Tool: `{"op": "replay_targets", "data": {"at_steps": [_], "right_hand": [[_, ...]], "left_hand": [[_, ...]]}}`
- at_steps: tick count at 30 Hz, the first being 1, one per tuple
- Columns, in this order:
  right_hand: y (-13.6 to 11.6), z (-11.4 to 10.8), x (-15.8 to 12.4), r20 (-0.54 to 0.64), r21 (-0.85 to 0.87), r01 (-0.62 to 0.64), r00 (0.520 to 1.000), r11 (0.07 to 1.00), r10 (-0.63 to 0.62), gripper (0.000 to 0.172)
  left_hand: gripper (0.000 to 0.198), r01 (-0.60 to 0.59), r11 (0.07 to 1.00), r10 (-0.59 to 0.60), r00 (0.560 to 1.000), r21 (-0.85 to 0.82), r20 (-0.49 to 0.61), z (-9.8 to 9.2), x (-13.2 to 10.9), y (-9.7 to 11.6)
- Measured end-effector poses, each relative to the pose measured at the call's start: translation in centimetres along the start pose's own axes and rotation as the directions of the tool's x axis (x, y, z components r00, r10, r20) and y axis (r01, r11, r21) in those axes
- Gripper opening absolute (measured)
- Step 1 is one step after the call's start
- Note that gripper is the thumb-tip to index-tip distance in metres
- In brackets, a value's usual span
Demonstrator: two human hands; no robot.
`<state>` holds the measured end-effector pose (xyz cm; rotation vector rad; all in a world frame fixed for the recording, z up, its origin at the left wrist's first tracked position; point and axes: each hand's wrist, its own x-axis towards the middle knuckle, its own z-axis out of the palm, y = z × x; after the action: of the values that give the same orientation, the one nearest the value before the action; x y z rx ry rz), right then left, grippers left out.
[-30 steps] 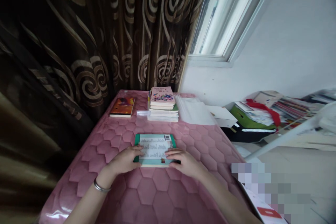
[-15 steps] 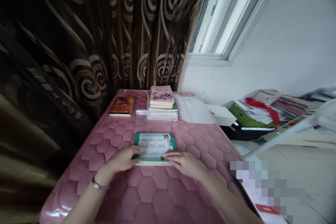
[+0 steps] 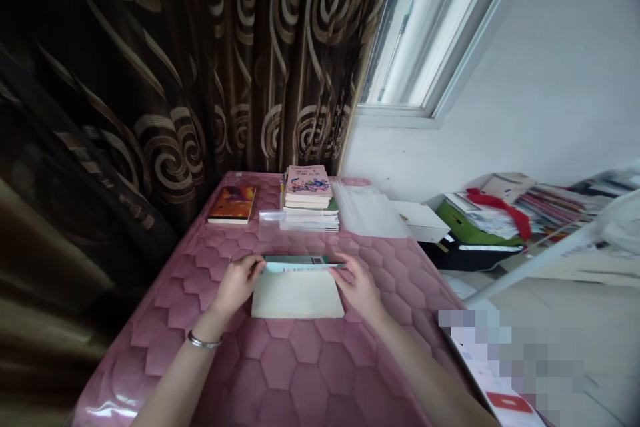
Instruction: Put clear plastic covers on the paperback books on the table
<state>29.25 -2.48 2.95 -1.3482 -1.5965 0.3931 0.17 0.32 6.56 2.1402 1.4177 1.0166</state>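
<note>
A book (image 3: pixel 297 295) with a teal-green cover lies on the pink hexagon-patterned table cover in front of me. Its cover stands partly raised and tilted back, and a blank cream page shows below it. My left hand (image 3: pixel 241 282) pinches the raised cover at its left corner. At the opposite corner, my right hand (image 3: pixel 358 285) grips the same cover between thumb and fingers. A silver bracelet (image 3: pixel 204 341) circles my left wrist.
Beyond the hands stands a stack of books (image 3: pixel 309 197), with an orange book (image 3: pixel 233 205) to its left and clear plastic sleeves (image 3: pixel 373 210) to its right. A white box (image 3: pixel 420 219) and a green bin of papers (image 3: pixel 460 220) sit beyond the table's right edge.
Both hands have gone from resting flat on the book to holding its cover by the corners. The cover has lifted away from me, exposing the cream page.
</note>
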Motion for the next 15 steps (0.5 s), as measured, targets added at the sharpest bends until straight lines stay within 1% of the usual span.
{"op": "replay_targets", "data": {"at_steps": [1,2,4,5,6,7,9,11,12,15], "right_hand": [[0.6,0.4,0.5,0.004,0.081,-0.066,0.998,0.994,0.066,0.036],[1.1,0.9,1.1,0.014,0.142,-0.114,0.993,0.983,0.113,0.035],[1.9,1.8,2.3,0.011,0.178,-0.174,0.985,0.969,0.175,0.037],[2.2,2.3,3.0,-0.013,0.166,-0.193,0.980,0.967,0.198,0.039],[2.4,2.8,3.7,-0.048,0.153,-0.210,0.974,0.966,0.220,0.041],[2.7,3.2,4.4,-0.081,0.147,-0.224,0.968,0.963,0.237,0.042],[3.1,4.2,5.8,-0.130,0.156,-0.241,0.956,0.958,0.262,0.042],[3.5,5.1,6.9,-0.164,0.172,-0.249,0.947,0.953,0.277,0.040],[3.7,5.6,7.3,-0.179,0.177,-0.250,0.943,0.952,0.281,0.039],[3.8,6.6,7.6,-0.236,0.191,-0.250,0.927,0.949,0.292,0.043]], "left_hand": [[0.020,0.042,0.998,-0.046,0.995,-0.044,-0.087,0.5,0.3,-0.5],[0.023,0.085,0.992,-0.100,0.979,-0.092,-0.177,1.1,0.7,-1.1],[0.032,0.155,0.970,-0.210,0.924,-0.187,-0.321,2.2,1.3,-2.3],[0.034,0.200,0.954,-0.270,0.895,-0.223,-0.355,2.8,1.6,-2.9],[0.034,0.251,0.935,-0.331,0.872,-0.251,-0.361,3.2,1.9,-3.5],[0.032,0.304,0.909,-0.392,0.854,-0.284,-0.343,3.6,2.1,-4.0],[0.027,0.380,0.853,-0.484,0.833,-0.359,-0.267,4.2,2.7,-4.8],[0.020,0.400,0.806,-0.521,0.829,-0.437,-0.202,4.6,3.5,-5.4],[0.017,0.397,0.790,-0.528,0.828,-0.468,-0.189,4.7,4.0,-5.6],[0.016,0.370,0.762,-0.535,0.822,-0.531,-0.196,4.9,5.8,-6.1]]}}
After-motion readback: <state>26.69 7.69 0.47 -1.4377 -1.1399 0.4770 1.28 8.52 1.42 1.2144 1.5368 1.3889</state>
